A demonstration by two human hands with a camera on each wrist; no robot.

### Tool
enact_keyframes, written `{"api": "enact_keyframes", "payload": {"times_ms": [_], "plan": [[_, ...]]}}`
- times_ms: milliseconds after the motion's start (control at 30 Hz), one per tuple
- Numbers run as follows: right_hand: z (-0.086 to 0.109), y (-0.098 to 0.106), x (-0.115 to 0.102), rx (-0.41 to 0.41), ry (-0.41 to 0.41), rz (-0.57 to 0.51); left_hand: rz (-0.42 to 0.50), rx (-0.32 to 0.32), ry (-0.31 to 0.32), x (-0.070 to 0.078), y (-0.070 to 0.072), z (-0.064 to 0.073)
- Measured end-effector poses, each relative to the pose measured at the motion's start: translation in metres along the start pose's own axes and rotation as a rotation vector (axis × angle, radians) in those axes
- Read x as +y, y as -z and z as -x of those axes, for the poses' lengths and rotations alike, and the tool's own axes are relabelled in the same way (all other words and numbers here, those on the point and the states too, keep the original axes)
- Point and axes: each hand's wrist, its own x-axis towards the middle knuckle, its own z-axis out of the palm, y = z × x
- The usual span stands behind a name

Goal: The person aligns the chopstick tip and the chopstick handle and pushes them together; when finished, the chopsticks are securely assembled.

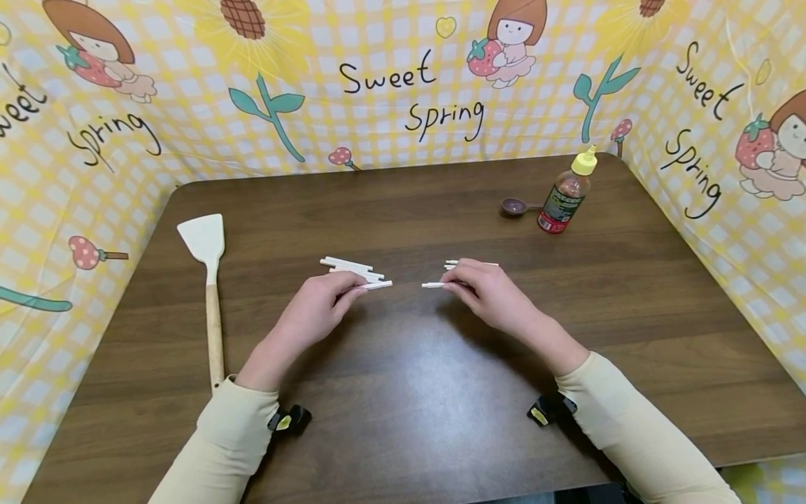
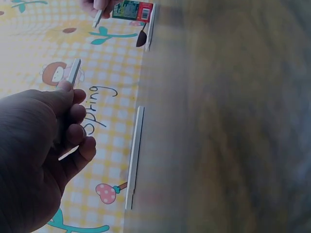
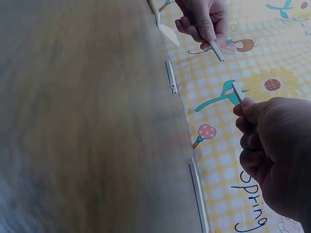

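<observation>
My left hand pinches a slim white stick between thumb and fingertips, its end pointing right. Opposite it, my right hand pinches another white stick, whose end points left. A gap separates the two ends. Several more white sticks lie on the table just beyond the left hand, and a few others lie behind the right hand, partly hidden by it. In the left wrist view the held stick sticks out past the thumb, raised above the table.
On the brown table, a white spatula with a wooden handle lies at the left. A squeeze bottle with a yellow cap stands at the back right, beside a dark measuring spoon. Patterned yellow cloth hangs around the table.
</observation>
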Motion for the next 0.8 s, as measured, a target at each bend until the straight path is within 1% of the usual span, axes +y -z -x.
{"api": "enact_keyframes", "payload": {"times_ms": [200, 333, 433, 600, 800], "plan": [[-0.0006, -0.0008, -0.0024, 0.004, 0.001, -0.008, 0.010, 0.012, -0.042, 0.0057, -0.0014, -0.0002], [-0.0011, -0.0015, -0.0032, 0.005, -0.007, -0.038, 0.015, 0.029, -0.068, 0.0068, -0.0021, -0.0004], [-0.0009, -0.0023, -0.0032, 0.015, -0.011, -0.065, 0.019, 0.037, -0.077, 0.0067, -0.0026, -0.0005], [-0.0006, -0.0034, -0.0043, 0.034, -0.020, -0.082, 0.040, 0.057, -0.093, 0.0075, -0.0039, 0.0000], [-0.0008, -0.0029, -0.0073, 0.018, -0.030, -0.101, 0.064, 0.069, -0.114, 0.0092, -0.0061, -0.0002]]}}
